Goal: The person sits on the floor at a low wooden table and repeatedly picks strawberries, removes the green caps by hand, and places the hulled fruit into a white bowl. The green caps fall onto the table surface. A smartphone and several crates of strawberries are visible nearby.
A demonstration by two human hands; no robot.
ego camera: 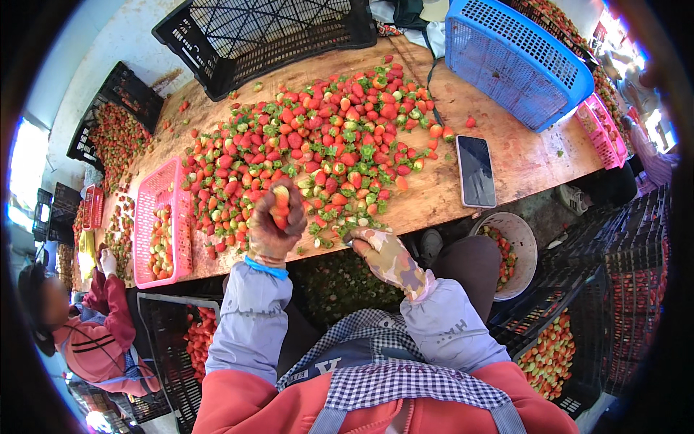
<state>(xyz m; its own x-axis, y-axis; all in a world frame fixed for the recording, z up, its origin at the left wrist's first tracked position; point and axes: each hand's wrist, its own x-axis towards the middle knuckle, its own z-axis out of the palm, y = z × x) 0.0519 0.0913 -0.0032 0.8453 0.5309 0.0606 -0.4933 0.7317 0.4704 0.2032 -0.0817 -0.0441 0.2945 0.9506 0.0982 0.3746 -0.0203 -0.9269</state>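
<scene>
My left hand [277,222], in a stained glove with a blue band at the wrist, holds a few strawberries [280,202] above the near side of a large pile of strawberries [303,130] on the wooden table [428,203]. At the table's near edge, my right hand [387,257] wears a camouflage-patterned glove; its fingers are curled around something small and dark, only partly visible. Loose strawberries and green leafy caps lie just beyond it. A pink plastic basket [184,260] with pale, part-red strawberries [161,244] stands left of my left hand.
A smartphone [476,171] lies right of the pile. A blue basket [515,65] and a black crate [265,38] stand behind. A white bucket [528,260] with strawberries is below the edge. Black crates flank me; a co-worker [97,336] sits at left.
</scene>
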